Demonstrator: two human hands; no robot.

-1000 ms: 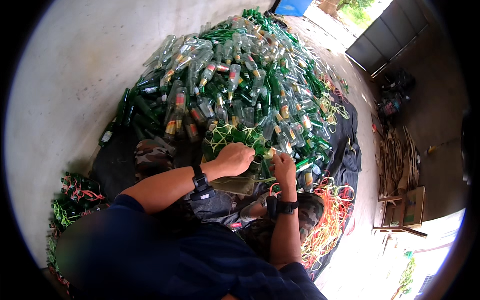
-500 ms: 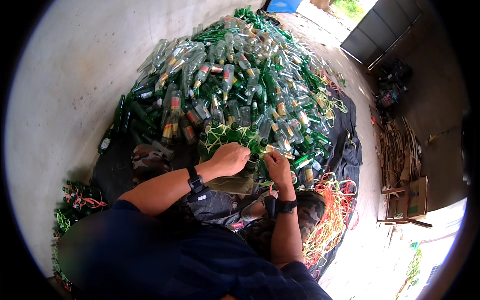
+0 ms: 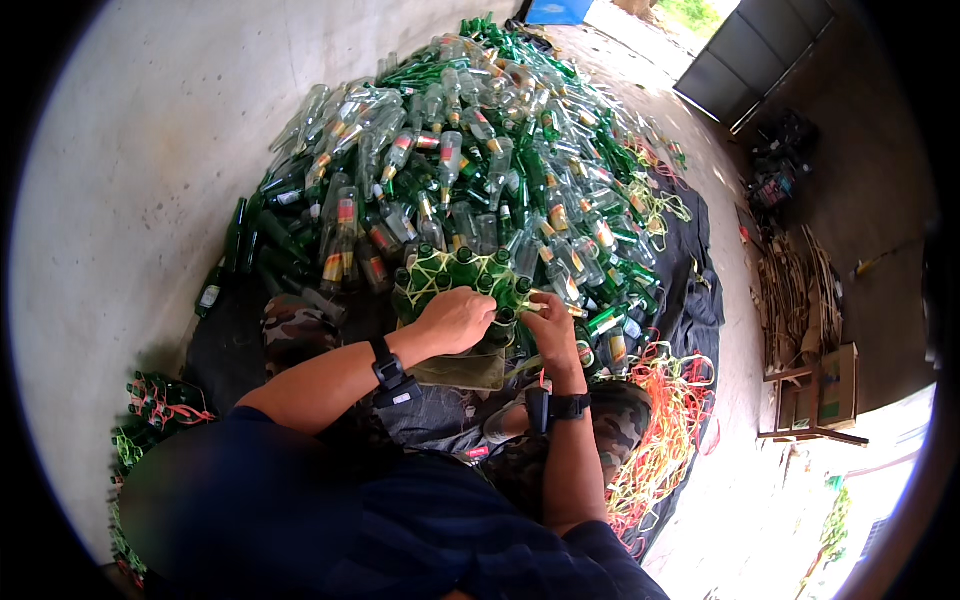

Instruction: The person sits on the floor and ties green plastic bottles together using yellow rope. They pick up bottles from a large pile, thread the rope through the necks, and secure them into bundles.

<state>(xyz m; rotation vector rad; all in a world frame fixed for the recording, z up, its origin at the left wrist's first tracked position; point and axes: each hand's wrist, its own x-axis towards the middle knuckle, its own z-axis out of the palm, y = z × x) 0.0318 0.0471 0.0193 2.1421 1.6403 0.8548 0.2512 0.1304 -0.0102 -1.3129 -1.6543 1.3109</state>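
In front of me stands a bundle of green glass bottles [image 3: 462, 270], upright and packed together, with a yellow-green plastic strap [image 3: 430, 272] woven around their necks. My left hand [image 3: 455, 321] lies over the near side of the bundle, its fingers curled closed at the bottle necks; what they grip is hidden. At the bundle's right edge, my right hand [image 3: 552, 332] pinches the strap between thumb and fingers. A loose strand of it hangs below this hand. Under the bundle is a flat, olive-brown board or pad [image 3: 462, 371], partly covered by my left forearm.
A large heap of loose clear and green bottles [image 3: 450, 150] rises beyond the bundle, beside a pale wall [image 3: 150, 150]. Tangled red and yellow straps [image 3: 655, 440] lie at right on a black sheet [image 3: 690, 285]. More strapped bottles [image 3: 165, 400] stand at left. A wooden frame [image 3: 818, 395] stands farther right.
My right hand has shifted slightly left and turned, with its fingers still on the strap. My left hand stays at the bottle necks. The whole view has moved slightly.
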